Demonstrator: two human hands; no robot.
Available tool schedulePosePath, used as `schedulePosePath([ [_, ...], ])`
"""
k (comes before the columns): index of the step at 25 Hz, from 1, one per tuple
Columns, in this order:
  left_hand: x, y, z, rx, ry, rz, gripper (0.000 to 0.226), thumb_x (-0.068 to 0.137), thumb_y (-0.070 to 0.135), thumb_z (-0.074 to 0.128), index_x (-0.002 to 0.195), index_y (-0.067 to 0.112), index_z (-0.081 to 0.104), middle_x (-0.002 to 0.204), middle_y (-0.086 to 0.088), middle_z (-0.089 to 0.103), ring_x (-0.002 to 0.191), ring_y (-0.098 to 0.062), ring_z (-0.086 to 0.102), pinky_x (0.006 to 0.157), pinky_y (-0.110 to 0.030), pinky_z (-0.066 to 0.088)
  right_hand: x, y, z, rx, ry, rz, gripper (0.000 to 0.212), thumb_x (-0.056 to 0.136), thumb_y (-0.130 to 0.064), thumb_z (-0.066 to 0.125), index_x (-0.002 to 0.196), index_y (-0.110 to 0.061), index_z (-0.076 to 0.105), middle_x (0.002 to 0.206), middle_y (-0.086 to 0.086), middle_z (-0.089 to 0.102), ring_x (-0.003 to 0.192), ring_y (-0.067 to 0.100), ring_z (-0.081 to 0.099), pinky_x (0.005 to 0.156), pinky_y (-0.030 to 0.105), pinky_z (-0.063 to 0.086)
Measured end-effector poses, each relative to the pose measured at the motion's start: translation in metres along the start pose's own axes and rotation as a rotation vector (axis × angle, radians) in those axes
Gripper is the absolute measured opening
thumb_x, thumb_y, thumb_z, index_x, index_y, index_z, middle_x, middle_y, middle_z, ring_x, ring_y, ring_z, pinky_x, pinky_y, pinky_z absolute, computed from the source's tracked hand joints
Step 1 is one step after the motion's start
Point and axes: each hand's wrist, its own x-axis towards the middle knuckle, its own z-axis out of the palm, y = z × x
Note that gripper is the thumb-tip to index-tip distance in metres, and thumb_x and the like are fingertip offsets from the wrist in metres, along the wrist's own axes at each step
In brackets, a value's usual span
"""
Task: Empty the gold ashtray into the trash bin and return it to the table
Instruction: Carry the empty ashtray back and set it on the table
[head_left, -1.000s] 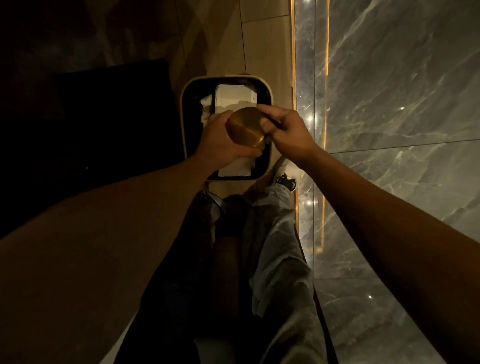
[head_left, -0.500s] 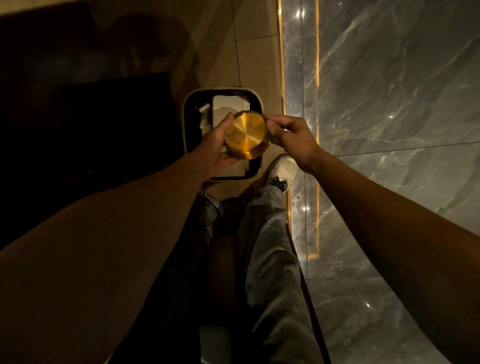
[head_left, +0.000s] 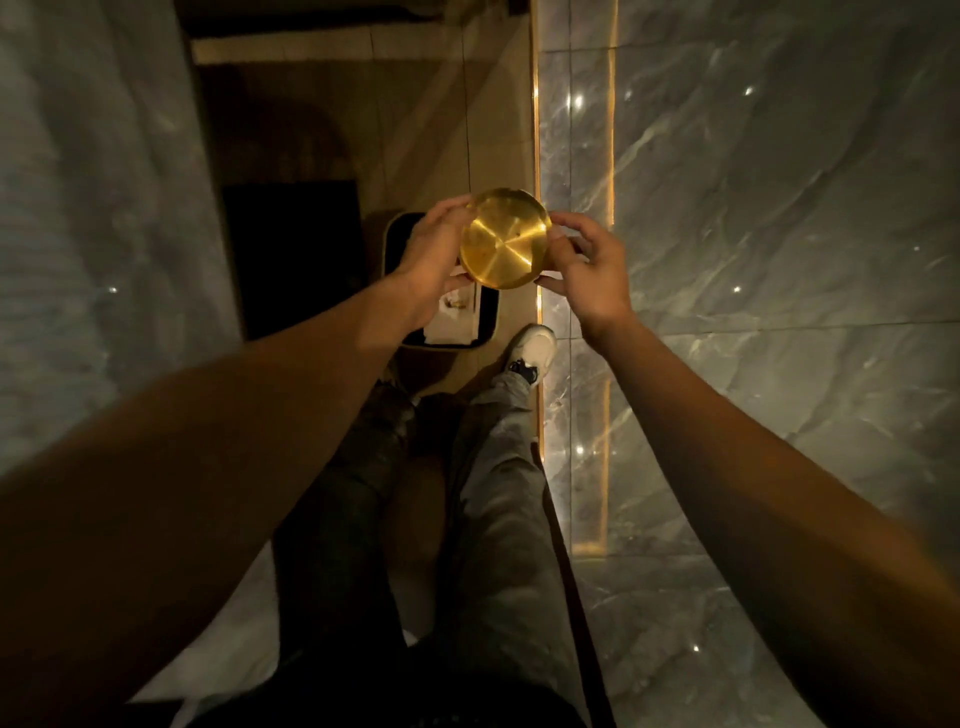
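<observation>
The round gold ashtray (head_left: 503, 238) is held up between both hands, its shiny round face turned toward me. My left hand (head_left: 434, 254) grips its left rim. My right hand (head_left: 587, 270) touches its right rim with the fingertips. Below and behind the ashtray stands the trash bin (head_left: 485, 327), dark with a pale rim, partly hidden by my left hand and forearm. White paper and a small gold scrap lie inside it.
A glossy grey marble wall (head_left: 753, 260) with a lit gold strip runs along the right. A dark cabinet (head_left: 293, 260) stands left of the bin. My legs and a white shoe (head_left: 532, 348) are below, on a tan tiled floor (head_left: 415, 130).
The ashtray has been lifted up and away from the bin and turned so its shiny round face points at me. The view has tilted up, and the bin now sits lower.
</observation>
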Motion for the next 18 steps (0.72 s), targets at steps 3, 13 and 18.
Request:
schedulePosePath([
  [3, -0.054, 0.031, -0.009, 0.123, -0.084, 0.190, 0.054, 0.091, 0.014, 0.059, 0.143, 0.023, 0.046, 0.141, -0.003, 0.041, 0.118, -0.015, 0.052, 0.086, -0.026, 0.057, -0.038, -0.048, -0.005, 0.058, 0.013, -0.058, 0.026, 0.099, -0.017, 0.053, 0.123, -0.013, 0.061, 0.112, 0.007, 0.062, 0.098, 0.023, 0.069, 0.075, 0.032, 0.062],
  [13, -0.212, 0.059, -0.122, 0.161, 0.001, 0.679, 0.109, 0.060, 0.007, 0.089, 0.151, 0.020, 0.029, 0.148, -0.006, 0.034, 0.136, -0.021, 0.044, 0.099, -0.043, 0.054, -0.156, -0.171, 0.064, -0.037, -0.280, -0.384, 0.037, 0.098, -0.012, 0.052, 0.135, -0.012, 0.049, 0.124, -0.003, 0.059, 0.118, 0.018, 0.060, 0.088, 0.035, 0.059],
  [18, -0.259, 0.045, -0.212, 0.178, 0.151, 0.802, 0.108, 0.052, 0.028, 0.094, 0.145, 0.024, 0.039, 0.145, -0.005, 0.044, 0.132, -0.017, 0.049, 0.103, -0.038, 0.051, -0.217, -0.198, 0.135, -0.232, -0.364, -0.558, 0.048, 0.089, -0.018, 0.068, 0.133, -0.014, 0.052, 0.120, -0.009, 0.061, 0.111, 0.002, 0.061, 0.093, 0.026, 0.054],
])
